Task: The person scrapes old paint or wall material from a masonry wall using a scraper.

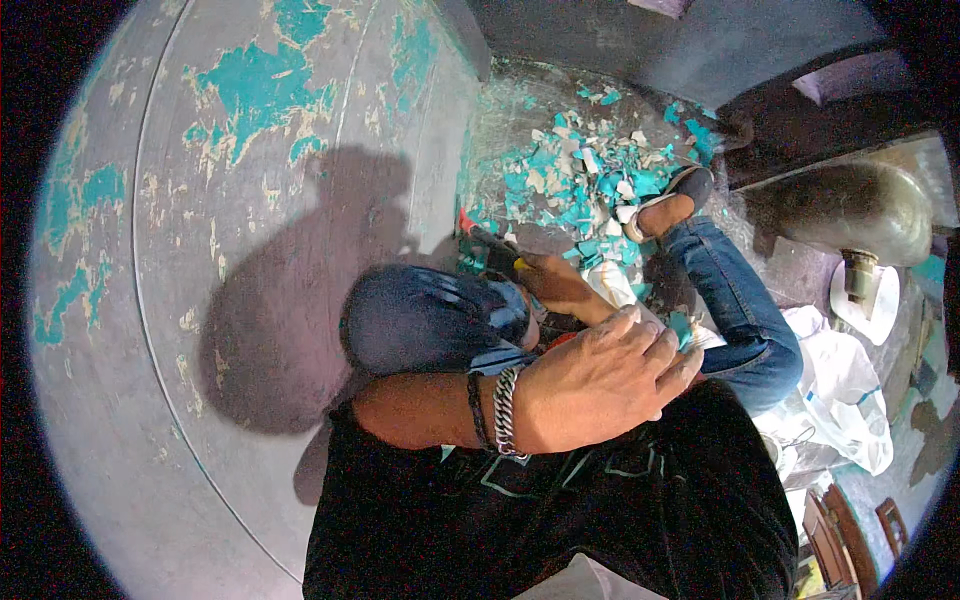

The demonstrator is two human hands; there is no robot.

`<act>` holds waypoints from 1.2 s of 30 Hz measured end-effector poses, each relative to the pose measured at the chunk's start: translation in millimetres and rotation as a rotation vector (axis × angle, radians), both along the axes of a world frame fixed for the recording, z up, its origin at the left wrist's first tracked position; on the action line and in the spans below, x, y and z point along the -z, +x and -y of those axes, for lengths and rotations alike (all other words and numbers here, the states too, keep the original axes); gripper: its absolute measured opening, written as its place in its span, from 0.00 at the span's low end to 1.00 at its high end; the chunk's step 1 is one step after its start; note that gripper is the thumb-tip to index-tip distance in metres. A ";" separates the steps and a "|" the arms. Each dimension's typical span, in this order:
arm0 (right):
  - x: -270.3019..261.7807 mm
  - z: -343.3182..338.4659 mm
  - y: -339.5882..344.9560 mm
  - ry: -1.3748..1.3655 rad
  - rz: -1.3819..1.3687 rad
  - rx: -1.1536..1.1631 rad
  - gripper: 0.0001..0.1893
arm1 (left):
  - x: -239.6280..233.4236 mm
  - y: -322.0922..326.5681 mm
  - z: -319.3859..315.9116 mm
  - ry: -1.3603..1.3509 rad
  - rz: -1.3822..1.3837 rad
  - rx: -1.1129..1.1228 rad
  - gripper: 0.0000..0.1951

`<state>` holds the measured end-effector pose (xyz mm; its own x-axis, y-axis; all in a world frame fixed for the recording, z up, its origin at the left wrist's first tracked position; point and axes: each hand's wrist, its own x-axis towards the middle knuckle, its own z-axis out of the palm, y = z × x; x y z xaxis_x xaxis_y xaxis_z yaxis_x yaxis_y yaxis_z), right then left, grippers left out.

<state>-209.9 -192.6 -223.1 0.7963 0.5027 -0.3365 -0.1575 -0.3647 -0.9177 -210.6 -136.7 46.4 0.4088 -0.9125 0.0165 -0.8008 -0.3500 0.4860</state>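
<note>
My right hand is low by my raised knee, wrapped around a scraper-like hand tool with a dark shaft, a yellow part and a red end. That red end is at the foot of the grey wall, where patches of teal paint remain among scratched areas. In front of my chest, my left hand crosses over the right forearm, fingers loosely bent and apart, with nothing visible in it. Its palm is hidden. Teal and white paint flakes litter the floor ahead.
My shoe rests at the edge of the flakes. To the right are a rounded metal basin with a drain fitting and a white plastic bag. Brown wooden pieces lie at lower right.
</note>
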 end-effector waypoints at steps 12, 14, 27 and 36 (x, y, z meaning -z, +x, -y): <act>28.3 -20.9 -12.6 -0.301 0.255 -0.205 0.15 | 8.5 4.7 -0.6 -0.018 -0.047 -0.020 0.33; 33.1 -16.8 -14.5 -0.327 0.304 -0.388 0.15 | 8.5 6.1 -2.5 0.009 -0.049 -0.027 0.34; 22.6 -10.4 -13.9 -0.140 -0.091 -0.163 0.16 | 7.1 3.4 -9.6 -0.007 0.120 -0.105 0.24; 33.6 -2.2 9.1 -0.038 0.081 -0.047 0.17 | 8.4 7.4 -4.5 0.028 -0.001 -0.076 0.30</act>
<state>-200.8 -190.4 -256.7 0.7976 0.5283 -0.2910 -0.0649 -0.4045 -0.9122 -203.3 -132.2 38.0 0.4768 -0.8790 -0.0088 -0.7708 -0.4229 0.4764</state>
